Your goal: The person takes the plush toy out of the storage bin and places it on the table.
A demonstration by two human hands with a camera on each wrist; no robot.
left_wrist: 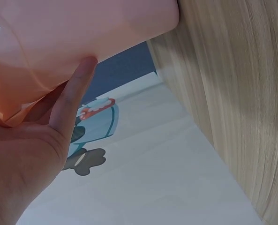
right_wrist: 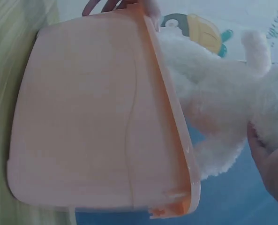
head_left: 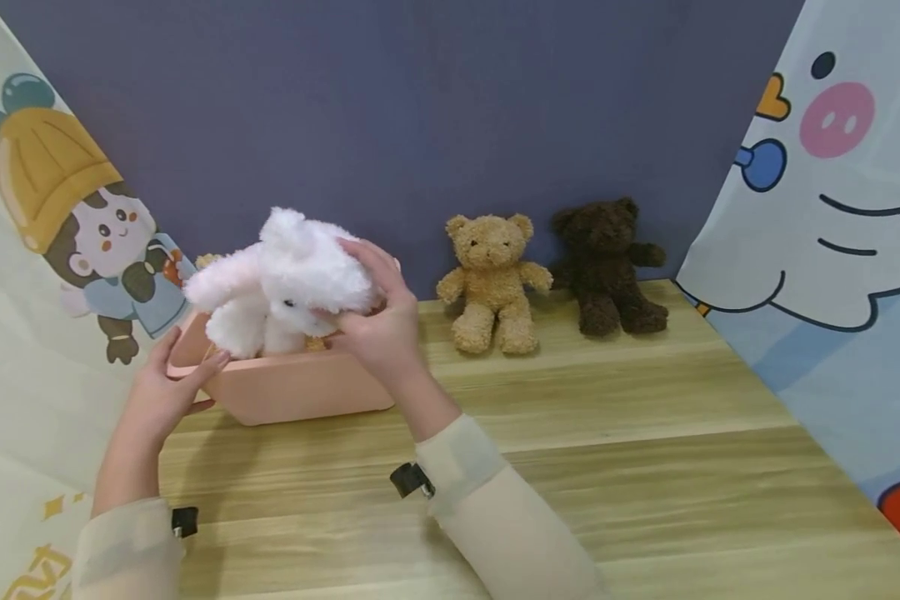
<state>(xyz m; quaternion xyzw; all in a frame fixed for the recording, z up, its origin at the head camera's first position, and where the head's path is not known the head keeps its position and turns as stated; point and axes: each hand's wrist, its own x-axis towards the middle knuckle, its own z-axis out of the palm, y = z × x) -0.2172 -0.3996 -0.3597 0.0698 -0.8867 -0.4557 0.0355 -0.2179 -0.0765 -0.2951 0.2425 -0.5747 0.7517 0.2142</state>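
A white plush toy [head_left: 311, 271] leans over the top of a pink plastic bin [head_left: 300, 387], its lower part just inside the rim. My right hand [head_left: 381, 325] holds the toy by the head, thumb on the near side and fingers over the top. At the bin's left end, my left hand [head_left: 161, 383] grips the rim. In the left wrist view, its thumb [left_wrist: 75, 91] presses on the bin's pink wall. Bits of tan fluff [head_left: 315, 343] show inside the bin, mostly hidden behind the white toy.
A tan teddy bear [head_left: 492, 283] and a dark brown teddy bear [head_left: 606, 267] sit to the right of the bin, against the dark blue back panel [head_left: 435, 108]. Printed cartoon panels flank the wooden table [head_left: 645, 483] on both sides.
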